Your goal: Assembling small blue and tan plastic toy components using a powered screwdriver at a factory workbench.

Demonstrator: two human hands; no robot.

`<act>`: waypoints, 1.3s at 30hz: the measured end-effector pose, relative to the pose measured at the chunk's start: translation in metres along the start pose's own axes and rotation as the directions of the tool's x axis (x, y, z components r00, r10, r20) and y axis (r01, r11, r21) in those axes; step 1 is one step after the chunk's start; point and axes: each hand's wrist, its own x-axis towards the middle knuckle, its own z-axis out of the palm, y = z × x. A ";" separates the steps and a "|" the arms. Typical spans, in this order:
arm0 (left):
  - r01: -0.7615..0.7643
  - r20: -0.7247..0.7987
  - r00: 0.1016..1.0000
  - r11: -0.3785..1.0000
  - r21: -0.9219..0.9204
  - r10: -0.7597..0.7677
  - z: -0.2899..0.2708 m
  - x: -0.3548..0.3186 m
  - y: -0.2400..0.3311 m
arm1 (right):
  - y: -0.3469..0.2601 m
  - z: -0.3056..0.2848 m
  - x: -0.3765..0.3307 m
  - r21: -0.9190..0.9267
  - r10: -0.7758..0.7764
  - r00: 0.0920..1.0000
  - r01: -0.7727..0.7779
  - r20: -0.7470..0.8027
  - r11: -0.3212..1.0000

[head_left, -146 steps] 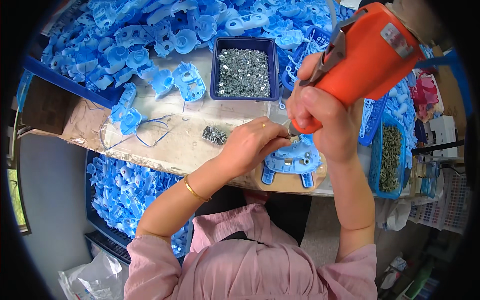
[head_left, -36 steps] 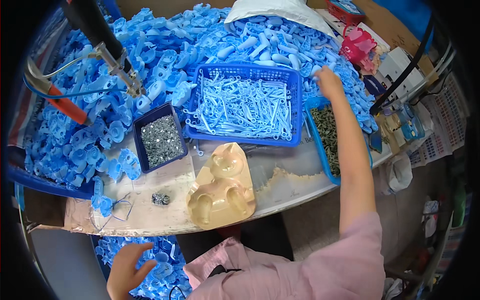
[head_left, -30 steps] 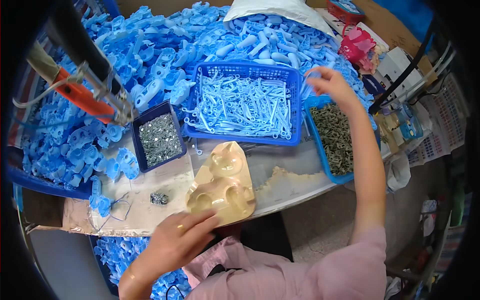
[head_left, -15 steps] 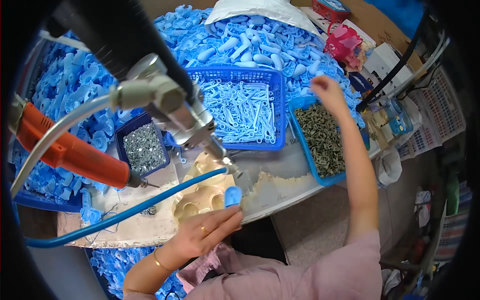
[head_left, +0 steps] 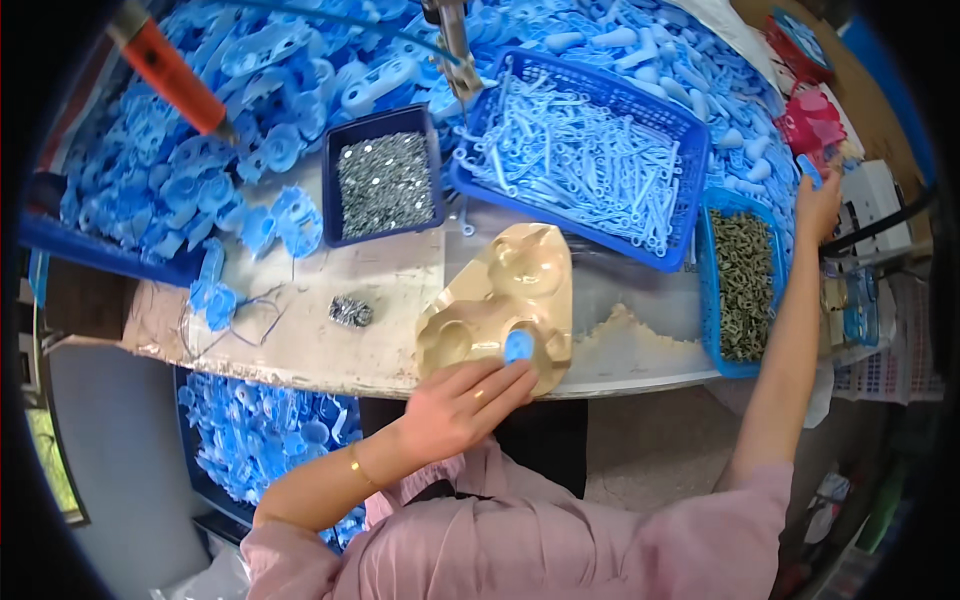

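My left hand (head_left: 465, 405) is closed on a small oval blue plastic part (head_left: 518, 346), whose rounded end shows past the fingertips. The part is over a cup of the tan moulded fixture (head_left: 490, 290) at the near table edge; whether it touches the cup I cannot tell. Far to the right, my right hand (head_left: 820, 208) is raised beyond a light-blue tray of small dark metal clips (head_left: 745, 290). Its fingers are pinched on a small blue plastic piece (head_left: 809, 170), in front of the pink pot-like holder (head_left: 810, 118).
A blue basket of light-blue ring-ended rods (head_left: 590, 150) stands behind the fixture, beside a dark-blue bin of small metal screws (head_left: 385, 185). Blue moulded parts (head_left: 290, 60) heap across the back. An orange power screwdriver (head_left: 170, 75) and a metal driver (head_left: 455, 45) hang above.
My view has shifted, so the fixture shows more fully. My right hand has moved right, from above the parts heap, and now has a blue piece in it. The left hand keeps its hold.
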 end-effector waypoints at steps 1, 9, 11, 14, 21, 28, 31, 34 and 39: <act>0.003 0.004 1.000 1.000 0.007 -0.003 0.011 0.001 -0.001 | 0.002 -0.002 0.003 0.024 -0.052 0.998 0.053 -0.040 0.998; 0.025 -0.003 1.000 1.000 -0.019 -0.025 0.010 -0.027 0.001 | -0.208 -0.146 -0.145 0.737 -0.530 0.518 -0.540 0.671 0.406; 0.026 -0.029 0.999 0.999 -0.030 -0.027 -0.004 -0.037 -0.002 | -0.241 -0.177 -0.185 0.689 -0.753 0.190 -0.583 0.631 0.430; 0.041 -0.069 0.997 0.999 -0.022 -0.042 -0.029 -0.050 -0.017 | -0.274 -0.184 -0.226 0.695 -0.818 0.069 -0.572 0.571 0.436; 0.500 -0.297 0.845 0.854 0.146 -0.445 -0.075 -0.082 -0.098 | -0.288 -0.183 -0.260 0.931 -0.913 0.188 -0.037 0.363 0.363; 0.593 -0.286 0.804 0.742 0.313 -0.521 -0.074 -0.074 -0.176 | -0.296 -0.203 -0.251 0.932 -0.913 0.204 0.000 0.354 0.362; 0.550 -0.213 0.831 0.704 0.449 -0.514 -0.073 -0.081 -0.180 | -0.301 -0.201 -0.252 0.948 -0.922 0.235 0.008 0.308 0.318; 0.598 -0.249 0.802 0.718 0.356 -0.544 -0.092 -0.090 -0.161 | -0.295 -0.203 -0.253 0.938 -0.907 0.245 -0.031 0.342 0.346; 0.654 0.006 0.744 0.726 -0.211 -0.668 -0.174 -0.104 -0.088 | -0.312 -0.225 -0.253 0.975 -0.897 0.402 0.044 0.181 0.217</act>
